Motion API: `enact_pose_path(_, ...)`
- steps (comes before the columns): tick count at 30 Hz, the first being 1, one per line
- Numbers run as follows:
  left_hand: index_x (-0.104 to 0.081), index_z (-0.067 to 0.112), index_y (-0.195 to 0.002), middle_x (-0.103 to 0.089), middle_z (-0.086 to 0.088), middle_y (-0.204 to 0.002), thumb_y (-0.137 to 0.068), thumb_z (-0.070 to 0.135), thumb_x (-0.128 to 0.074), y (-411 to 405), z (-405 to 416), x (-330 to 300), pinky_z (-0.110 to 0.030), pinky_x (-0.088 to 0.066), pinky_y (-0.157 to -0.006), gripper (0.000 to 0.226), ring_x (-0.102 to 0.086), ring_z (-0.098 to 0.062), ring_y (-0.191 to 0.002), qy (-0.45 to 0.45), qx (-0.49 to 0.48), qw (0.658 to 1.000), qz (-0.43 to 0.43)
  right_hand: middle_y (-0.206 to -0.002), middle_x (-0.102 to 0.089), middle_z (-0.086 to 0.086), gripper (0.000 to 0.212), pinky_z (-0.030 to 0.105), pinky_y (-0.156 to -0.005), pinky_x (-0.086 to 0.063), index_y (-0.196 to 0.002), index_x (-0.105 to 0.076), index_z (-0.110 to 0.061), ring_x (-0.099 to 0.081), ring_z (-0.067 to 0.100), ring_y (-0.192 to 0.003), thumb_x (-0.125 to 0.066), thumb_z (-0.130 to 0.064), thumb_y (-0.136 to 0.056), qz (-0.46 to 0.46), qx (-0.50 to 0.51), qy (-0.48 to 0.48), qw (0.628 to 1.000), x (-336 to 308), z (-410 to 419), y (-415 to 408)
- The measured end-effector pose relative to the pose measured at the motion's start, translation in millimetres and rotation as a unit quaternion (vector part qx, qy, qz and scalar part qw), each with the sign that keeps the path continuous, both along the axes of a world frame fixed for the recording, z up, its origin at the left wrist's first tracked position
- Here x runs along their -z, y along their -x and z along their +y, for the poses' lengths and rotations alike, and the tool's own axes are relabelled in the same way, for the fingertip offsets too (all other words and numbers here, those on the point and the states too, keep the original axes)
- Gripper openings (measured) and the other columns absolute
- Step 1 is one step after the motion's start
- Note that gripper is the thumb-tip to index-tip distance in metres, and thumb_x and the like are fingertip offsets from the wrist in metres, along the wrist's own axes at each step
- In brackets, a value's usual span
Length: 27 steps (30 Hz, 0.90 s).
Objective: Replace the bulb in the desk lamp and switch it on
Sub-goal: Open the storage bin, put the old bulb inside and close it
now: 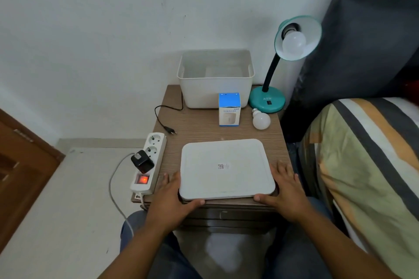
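Observation:
A teal desk lamp stands at the back right of the wooden bedside table, its shade tilted toward me with an unlit white bulb screwed in. A second white bulb lies loose in front of the lamp base, next to a blue and white box. The lamp's black plug lies unplugged on the table beside a white power strip whose red switch glows. My left hand and my right hand grip the two sides of a flat white lid at the table's front.
An open white plastic bin stands at the back of the table. A black adapter sits in the power strip. A bed with a striped cover is close on the right, and a dark curtain hangs behind the lamp.

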State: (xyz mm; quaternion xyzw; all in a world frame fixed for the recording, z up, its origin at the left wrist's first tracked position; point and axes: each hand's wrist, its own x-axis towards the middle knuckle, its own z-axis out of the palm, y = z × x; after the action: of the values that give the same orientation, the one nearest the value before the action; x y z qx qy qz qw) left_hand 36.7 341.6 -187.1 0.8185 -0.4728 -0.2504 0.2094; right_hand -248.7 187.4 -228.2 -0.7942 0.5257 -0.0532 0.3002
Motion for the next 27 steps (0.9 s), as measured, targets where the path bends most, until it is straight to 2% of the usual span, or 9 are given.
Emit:
enact_pose_path(3, -0.022, 0.034, -0.155, -0.032, 0.0, -0.161, -0.07, 0.072, -0.071, -2, -1, 8, -0.044, -0.026, -0.118, 0.105, -0.01, -0.023, -0.154, -0.016, 0.009, 0.999, -0.028, -0.169, 0.008, 0.007, 0.114, 0.044, -0.122, 0.007, -0.159, 0.003, -0.035, 0.015, 0.026, -0.154, -0.064, -0.075, -0.076, 0.038, -0.005, 0.021, 0.999, 1, 3, -3)
enact_pose_path(8, -0.023, 0.026, -0.153, -0.035, -0.004, -0.158, -0.071, 0.071, -0.071, -1, -4, 8, -0.044, -0.033, -0.115, 0.105, -0.02, -0.028, -0.151, -0.03, 0.013, 0.998, -0.06, -0.169, 0.008, 0.006, 0.117, 0.042, -0.123, 0.008, -0.16, 0.0, -0.032, 0.014, 0.025, -0.154, -0.061, -0.08, -0.072, 0.043, -0.002, 0.021, 0.999, 0, 4, -3)
enact_pose_path(12, -0.02, 0.025, -0.154, -0.029, -0.003, -0.162, -0.072, 0.066, -0.075, 0, -7, 6, -0.043, -0.028, -0.117, 0.107, -0.01, -0.026, -0.154, -0.037, 0.011, 0.998, -0.047, -0.169, 0.01, 0.006, 0.119, 0.045, -0.123, 0.007, -0.16, 0.003, -0.031, 0.015, 0.026, -0.154, -0.059, -0.082, -0.073, 0.054, -0.006, 0.011, 0.998, -1, 4, -4)
enact_pose_path(15, -0.017, 0.023, -0.156, -0.024, -0.003, -0.164, -0.073, 0.066, -0.074, 1, -8, 7, -0.042, -0.025, -0.118, 0.11, -0.006, -0.025, -0.154, -0.049, 0.001, 0.998, -0.038, -0.169, 0.003, 0.004, 0.114, 0.048, -0.123, 0.004, -0.159, -0.002, -0.03, 0.009, 0.026, -0.155, -0.058, -0.081, -0.074, 0.04, -0.001, -0.008, 0.999, -9, 2, -6)
enact_pose_path(18, -0.01, 0.022, -0.158, -0.017, 0.0, -0.166, -0.075, 0.072, -0.067, -1, -14, 6, -0.042, -0.024, -0.119, 0.112, -0.003, -0.022, -0.154, -0.056, 0.001, 0.998, -0.034, -0.166, -0.018, -0.001, 0.102, 0.052, -0.123, -0.008, -0.157, -0.015, -0.029, -0.014, 0.024, -0.153, -0.057, -0.078, -0.078, -0.004, 0.035, -0.011, 0.999, -18, -7, -12)
enact_pose_path(21, -0.007, 0.022, -0.16, -0.01, 0.002, -0.167, -0.078, 0.072, -0.064, -4, -30, 3, -0.04, -0.018, -0.121, 0.111, 0.001, -0.018, -0.154, -0.039, -0.008, 0.999, -0.022, -0.159, -0.036, -0.005, 0.095, 0.056, -0.117, -0.03, -0.152, -0.03, -0.032, -0.035, 0.021, -0.144, -0.052, -0.082, -0.074, -0.043, 0.069, 0.013, 0.997, -26, -24, -22)
enact_pose_path(24, -0.016, 0.027, -0.158, -0.02, 0.005, -0.165, -0.075, 0.079, -0.058, -18, -57, -5, -0.042, -0.023, -0.122, 0.107, -0.011, -0.018, -0.154, 0.0, -0.014, 1.0, -0.016, -0.155, -0.042, -0.006, 0.081, 0.05, -0.113, -0.039, -0.149, -0.036, -0.032, -0.041, 0.02, -0.14, -0.061, -0.07, -0.081, -0.065, 0.081, 0.019, 0.994, -35, -45, -38)
enact_pose_path(27, -0.02, 0.025, -0.157, -0.023, 0.002, -0.164, -0.078, 0.077, -0.056, -35, -90, -21, -0.043, -0.032, -0.117, 0.101, -0.018, -0.021, -0.152, 0.032, -0.017, 0.999, -0.017, -0.16, -0.035, -0.002, 0.085, 0.05, -0.115, -0.037, -0.153, -0.031, -0.029, -0.035, 0.023, -0.145, -0.062, -0.067, -0.083, -0.052, 0.093, 0.028, 0.994, -42, -72, -54)
